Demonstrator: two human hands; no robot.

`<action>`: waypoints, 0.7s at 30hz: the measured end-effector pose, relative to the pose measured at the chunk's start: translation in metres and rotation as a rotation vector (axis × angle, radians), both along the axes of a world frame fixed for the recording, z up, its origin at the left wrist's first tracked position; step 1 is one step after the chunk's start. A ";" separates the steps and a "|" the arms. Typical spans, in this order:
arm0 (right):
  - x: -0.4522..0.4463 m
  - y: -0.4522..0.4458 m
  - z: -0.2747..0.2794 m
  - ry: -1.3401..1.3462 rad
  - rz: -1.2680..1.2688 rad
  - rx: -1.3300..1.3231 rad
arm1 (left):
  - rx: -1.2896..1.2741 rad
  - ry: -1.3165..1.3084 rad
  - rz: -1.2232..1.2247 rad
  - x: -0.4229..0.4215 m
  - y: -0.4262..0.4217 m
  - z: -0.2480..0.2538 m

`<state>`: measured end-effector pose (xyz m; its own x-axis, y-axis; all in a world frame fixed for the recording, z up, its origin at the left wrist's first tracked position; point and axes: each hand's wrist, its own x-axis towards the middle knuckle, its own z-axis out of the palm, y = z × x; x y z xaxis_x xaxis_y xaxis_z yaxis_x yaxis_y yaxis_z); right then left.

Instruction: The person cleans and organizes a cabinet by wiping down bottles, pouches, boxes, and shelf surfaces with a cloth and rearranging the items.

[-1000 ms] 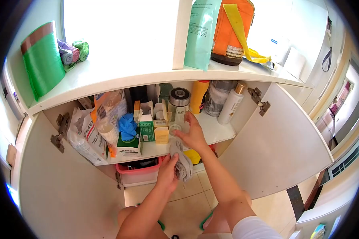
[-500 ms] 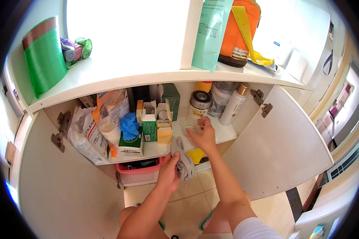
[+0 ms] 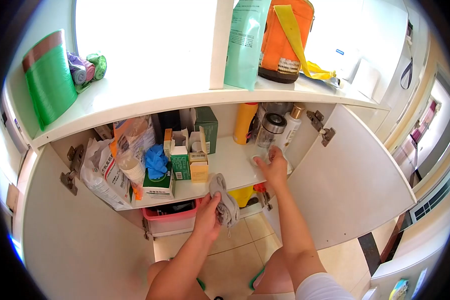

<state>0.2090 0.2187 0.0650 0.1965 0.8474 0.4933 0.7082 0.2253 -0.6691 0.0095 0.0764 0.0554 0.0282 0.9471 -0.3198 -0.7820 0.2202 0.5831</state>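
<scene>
My left hand (image 3: pixel 208 217) is closed around a folded grey cloth (image 3: pixel 225 202), held in front of the shelf's edge. Inside the cabinet, my right hand (image 3: pixel 275 169) has thumb and fingers curled around the lower part of a clear glass jar (image 3: pixel 268 137) with a black and silver lid. Part of the jar's base is hidden by the fingers. Just right of the jar stands a white bottle with a gold cap (image 3: pixel 291 129). A yellow-orange bottle (image 3: pixel 244 124) is behind it on the left.
Left on the shelf are small boxes (image 3: pixel 180 164), a blue glove bundle (image 3: pixel 156 161), paper cups (image 3: pixel 133 170) and a white bag (image 3: pixel 105 172). Below sits a pink bin (image 3: pixel 171 215). Cabinet doors stand open at left (image 3: pixel 80 225) and right (image 3: pixel 345 185). An orange bag (image 3: pixel 285 45) is on top.
The jar has moved right along the shelf with my right hand, toward the white bottle, uncovering more of the yellow-orange bottle. My left hand still holds the cloth. The view has shifted slightly.
</scene>
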 end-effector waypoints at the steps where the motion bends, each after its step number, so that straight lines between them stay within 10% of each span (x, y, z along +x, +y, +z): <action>1: 0.002 0.002 -0.001 -0.019 -0.018 0.027 | -0.001 0.001 0.000 0.000 0.000 -0.001; 21: 0.013 -0.027 0.001 -0.092 -0.082 0.041 | 0.012 0.010 -0.006 -0.004 0.001 0.001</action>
